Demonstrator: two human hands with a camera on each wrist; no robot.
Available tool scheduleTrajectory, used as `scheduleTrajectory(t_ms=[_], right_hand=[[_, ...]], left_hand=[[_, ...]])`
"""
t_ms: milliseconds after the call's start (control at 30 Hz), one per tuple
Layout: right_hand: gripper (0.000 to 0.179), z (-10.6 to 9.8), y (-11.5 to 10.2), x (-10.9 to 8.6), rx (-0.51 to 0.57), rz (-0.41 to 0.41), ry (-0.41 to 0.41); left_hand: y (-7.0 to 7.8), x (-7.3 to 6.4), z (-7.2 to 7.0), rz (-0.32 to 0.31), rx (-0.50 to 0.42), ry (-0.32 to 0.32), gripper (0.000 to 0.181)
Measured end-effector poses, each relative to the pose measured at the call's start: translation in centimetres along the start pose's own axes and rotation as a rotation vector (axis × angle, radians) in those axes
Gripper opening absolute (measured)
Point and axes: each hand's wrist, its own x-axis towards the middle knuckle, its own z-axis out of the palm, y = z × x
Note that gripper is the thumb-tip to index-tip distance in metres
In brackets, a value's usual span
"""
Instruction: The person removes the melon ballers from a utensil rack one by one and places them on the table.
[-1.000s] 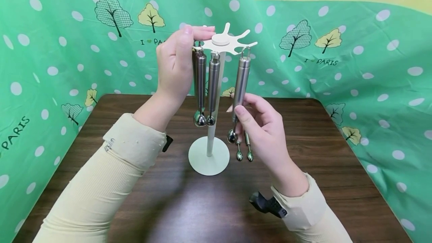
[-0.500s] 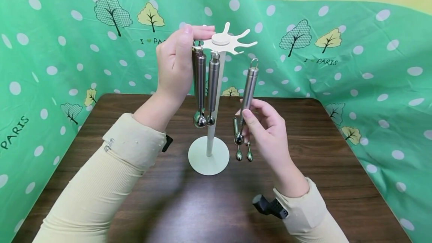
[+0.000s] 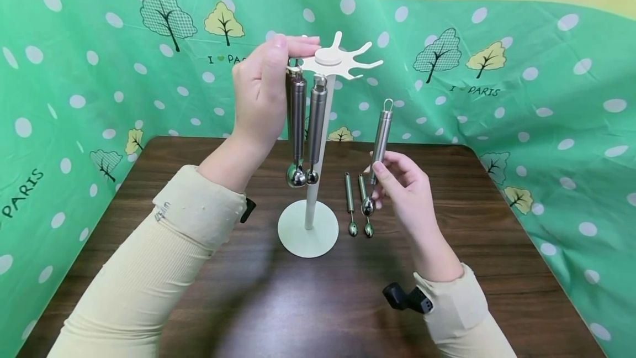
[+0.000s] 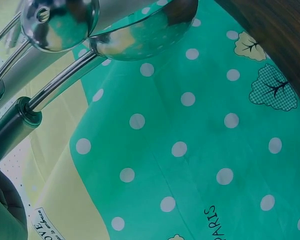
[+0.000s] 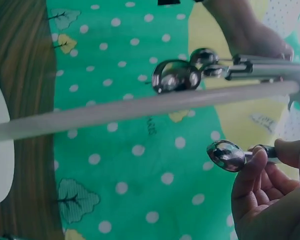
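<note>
In the head view my right hand (image 3: 404, 192) pinches a steel melon baller (image 3: 381, 137) between thumb and fingers. Its wire loop points up, and its small scoop is down, in front of one of two slim scoops (image 3: 349, 192) lying on the table. A white rack (image 3: 328, 57) with hooked arms stands left of that hand. My left hand (image 3: 260, 90) rests at the rack's top with fingers straight across it; its palm side is partly hidden. Below that hand hang several steel scoops (image 3: 297, 120), whose bowls (image 4: 145, 40) loom large in the left wrist view.
The rack's round base (image 3: 308, 242) stands on a dark wooden table (image 3: 308, 314). Several of the rack's arms point right and back with nothing on them. A green dotted cloth (image 3: 447, 115) hangs close behind the table and along both sides.
The melon baller has come off its rack arm, and my right hand has carried it rightward and slightly down. My left hand has stayed at the rack's top.
</note>
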Motion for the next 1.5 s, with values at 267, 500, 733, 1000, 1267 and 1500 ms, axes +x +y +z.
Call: scheduleTrajectory(t_ms=[267,500,733,1000,1267,1500], right_hand=[[0.016,-1.8,2.0,1.1,-0.037,0.056,-0.028],[0.009,-3.9,4.9,2.1,-0.075,0.192,-0.055],[0.014,-5.7,7.7,3.0,-0.119,0.294,-0.028],[0.022,-6.8,9.4,3.4,-0.184,0.339,-0.028],[0.037,-7.7,11.5,3.8,-0.27,0.415,-0.057],[0.045,-7.8,13.5,3.8,-0.328,0.474,-0.1]], left_hand=[[0.1,0.1,0.1,0.011,-0.003,0.002,0.045],[0.0,0.0,0.1,0.013,0.004,0.002,0.045],[0.0,0.0,0.0,0.008,0.009,0.009,0.045],[0.0,0.0,0.0,0.003,0.003,0.007,0.045],[0.0,0.1,0.1,0.013,0.003,0.003,0.045],[0.0,0.1,0.1,0.015,-0.002,0.004,0.045]])
